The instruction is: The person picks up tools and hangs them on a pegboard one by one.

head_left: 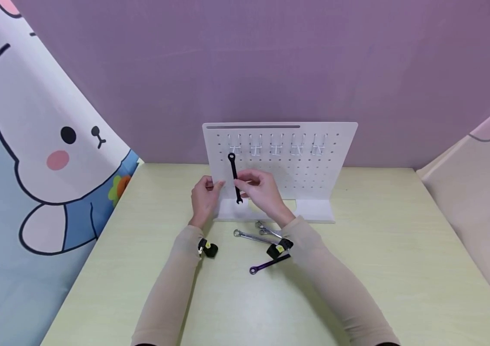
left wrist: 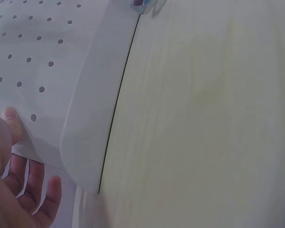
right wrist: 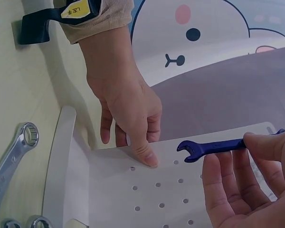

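Observation:
My right hand [head_left: 262, 191] pinches a dark combination wrench [head_left: 234, 178] by its shaft, between thumb and fingers. The wrench stands nearly upright in front of the white pegboard [head_left: 288, 175], ring end up, just below the leftmost hook. In the right wrist view the wrench [right wrist: 213, 148] looks dark blue, its open end pointing left. My left hand [head_left: 205, 199] grips the pegboard's left edge, with the thumb [left wrist: 13, 124] on the front face and the other fingers behind it.
Several wire hooks [head_left: 276, 145] line the pegboard's upper part. On the table before its base lie silver wrenches [head_left: 251, 236] and a purple wrench [head_left: 266, 265], partly hidden under my right forearm. A purple backdrop [head_left: 271, 72] rises behind.

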Action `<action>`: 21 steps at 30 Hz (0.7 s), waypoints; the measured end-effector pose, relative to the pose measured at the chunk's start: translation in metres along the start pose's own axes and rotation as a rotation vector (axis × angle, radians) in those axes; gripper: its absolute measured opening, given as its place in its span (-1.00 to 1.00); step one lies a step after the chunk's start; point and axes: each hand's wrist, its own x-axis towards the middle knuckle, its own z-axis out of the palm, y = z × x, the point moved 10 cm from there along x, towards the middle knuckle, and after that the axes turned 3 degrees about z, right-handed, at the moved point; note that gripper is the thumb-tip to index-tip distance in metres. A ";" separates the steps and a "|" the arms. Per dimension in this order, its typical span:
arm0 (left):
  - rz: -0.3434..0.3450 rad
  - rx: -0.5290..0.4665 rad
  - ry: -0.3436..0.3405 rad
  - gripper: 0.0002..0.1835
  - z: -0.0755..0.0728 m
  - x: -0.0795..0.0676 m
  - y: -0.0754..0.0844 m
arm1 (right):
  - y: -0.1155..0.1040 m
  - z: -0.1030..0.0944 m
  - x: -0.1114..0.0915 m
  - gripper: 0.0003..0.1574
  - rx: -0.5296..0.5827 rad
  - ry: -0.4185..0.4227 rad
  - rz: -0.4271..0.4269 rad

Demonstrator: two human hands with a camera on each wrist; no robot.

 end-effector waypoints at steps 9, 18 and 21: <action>0.011 0.000 0.013 -0.66 0.001 0.001 0.000 | 0.001 0.000 0.002 -0.69 0.013 -0.008 0.027; 0.005 -0.004 0.015 -0.66 0.002 0.001 -0.001 | 0.006 -0.002 0.006 -0.71 0.008 -0.008 0.037; 0.005 -0.006 0.016 -0.66 0.002 0.002 -0.002 | 0.008 -0.003 0.008 -0.71 0.007 -0.007 0.038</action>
